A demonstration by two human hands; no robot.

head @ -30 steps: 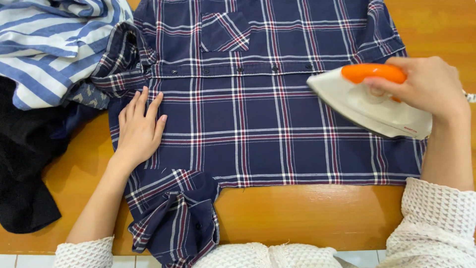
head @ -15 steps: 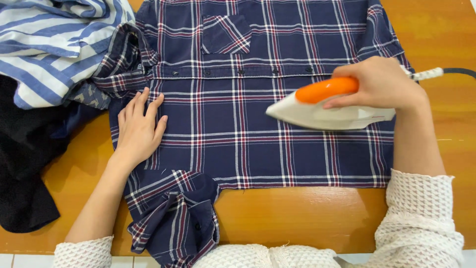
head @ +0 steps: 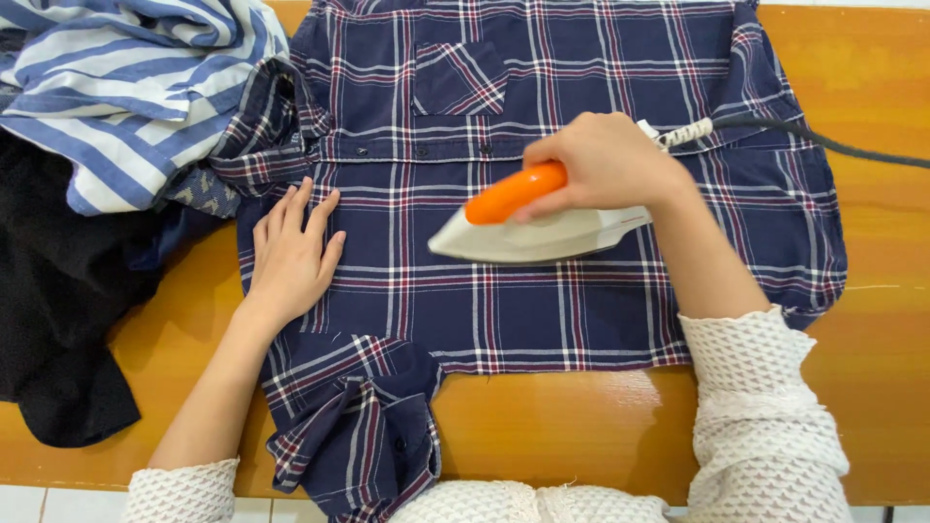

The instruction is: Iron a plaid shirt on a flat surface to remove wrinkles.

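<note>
Clenched around the orange handle (head: 513,192) of a white iron (head: 538,235), the right hand (head: 605,160) holds the iron flat on a navy plaid shirt (head: 542,310), its pointed tip aimed toward the left hand (head: 291,257). That hand lies open and flat, palm down, pressing the shirt near its left edge, apart from the iron's tip. Spread across an orange wooden table (head: 581,416), the shirt has one sleeve (head: 354,426) bunched at the near edge. Behind the right hand, the iron's cord (head: 814,140) trails off to the right. Beside the shirt's collar end lie a blue-and-white striped garment (head: 116,87) and a black cloth (head: 58,300).
</note>
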